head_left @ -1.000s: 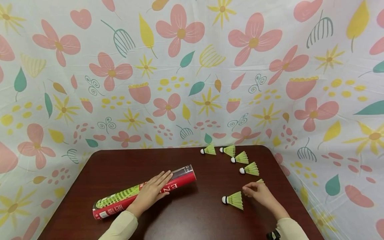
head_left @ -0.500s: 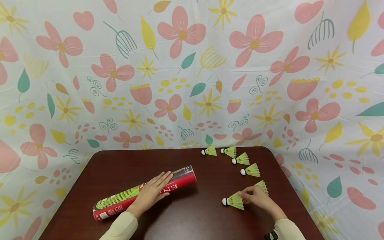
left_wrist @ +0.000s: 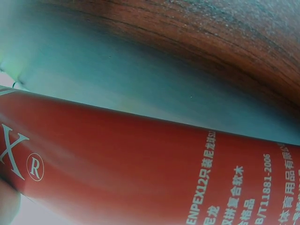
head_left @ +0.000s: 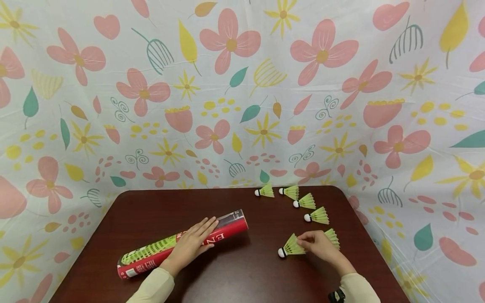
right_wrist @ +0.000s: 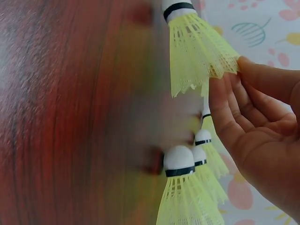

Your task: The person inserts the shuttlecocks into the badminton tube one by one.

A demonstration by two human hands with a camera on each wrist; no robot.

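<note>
My left hand [head_left: 192, 240] rests on a red shuttlecock tube [head_left: 147, 264], fingers extended across it. The tube lies slanted on the table, and its printed red side [left_wrist: 117, 159] fills the lower left wrist view. With thumb and fingertips, my right hand [head_left: 322, 246] pinches the skirt edge of a yellow-green shuttlecock [head_left: 291, 246]. That shuttlecock [right_wrist: 197, 51] has a white cork with a black band, and its cork points left in the head view. Just behind the right hand is another shuttlecock [head_left: 332, 237], partly hidden by it.
Several more shuttlecocks lie toward the back right of the dark wooden table [head_left: 159, 206], including one at the back edge [head_left: 265, 190] and a nearer one [head_left: 317, 215]. A floral curtain [head_left: 242, 105] hangs around the table's back and sides.
My right hand has moved left from beside the rear-hidden shuttlecock and taken the front one by its skirt. That shuttlecock has shifted slightly left. The left hand and tube have stayed put.
</note>
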